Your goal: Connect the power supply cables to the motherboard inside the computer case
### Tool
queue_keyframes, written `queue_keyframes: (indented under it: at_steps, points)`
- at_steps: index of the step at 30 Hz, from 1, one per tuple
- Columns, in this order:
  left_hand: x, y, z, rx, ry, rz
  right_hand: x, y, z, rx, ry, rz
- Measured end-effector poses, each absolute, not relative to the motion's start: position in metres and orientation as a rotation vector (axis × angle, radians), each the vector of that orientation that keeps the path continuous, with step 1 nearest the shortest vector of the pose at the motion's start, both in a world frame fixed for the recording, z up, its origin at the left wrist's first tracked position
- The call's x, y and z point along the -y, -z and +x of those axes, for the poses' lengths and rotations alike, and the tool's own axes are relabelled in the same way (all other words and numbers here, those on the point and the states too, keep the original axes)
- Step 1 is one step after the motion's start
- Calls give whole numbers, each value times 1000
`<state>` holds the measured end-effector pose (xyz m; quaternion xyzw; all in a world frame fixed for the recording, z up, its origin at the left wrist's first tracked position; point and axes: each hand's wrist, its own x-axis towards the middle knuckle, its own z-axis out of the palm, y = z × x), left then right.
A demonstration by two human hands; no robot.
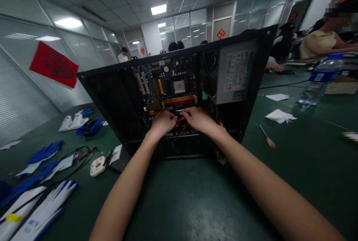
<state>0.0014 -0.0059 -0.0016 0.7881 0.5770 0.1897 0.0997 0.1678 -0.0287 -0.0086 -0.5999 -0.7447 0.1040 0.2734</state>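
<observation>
An open black computer case (112, 103) stands on the table in front of me, its inside facing me. Inside it are a motherboard (179, 73) with a bare silver chip in its socket, and a power supply (235, 71) with a fan at upper right. Both my hands reach in below the yellow and red memory slots (180, 100). My left hand (163, 122) is pinched at a thin red cable (181, 119). Just right of it, my right hand (200, 119) has its fingers closed too; what they grip is hidden. Loose wires hang behind the hands.
Blue and white gloves (46, 211), a cable (69, 170), a whitish case (97, 166) and a dark box (120, 159) lie left. At right are a screwdriver (267, 137), crumpled paper (279, 116) and a water bottle (320, 78). Another person (319, 45) sits beyond the bottle.
</observation>
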Motion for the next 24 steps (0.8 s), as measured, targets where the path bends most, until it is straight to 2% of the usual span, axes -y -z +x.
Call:
queue_keyframes:
  at_steps: [11, 24]
  points:
    - [-2, 4, 8, -1630, -650, 2322, 32, 8, 167, 2013, -265, -1558]
    - [2, 5, 10, -1658, -589, 2383, 18, 20, 170, 1927, -267, -1612]
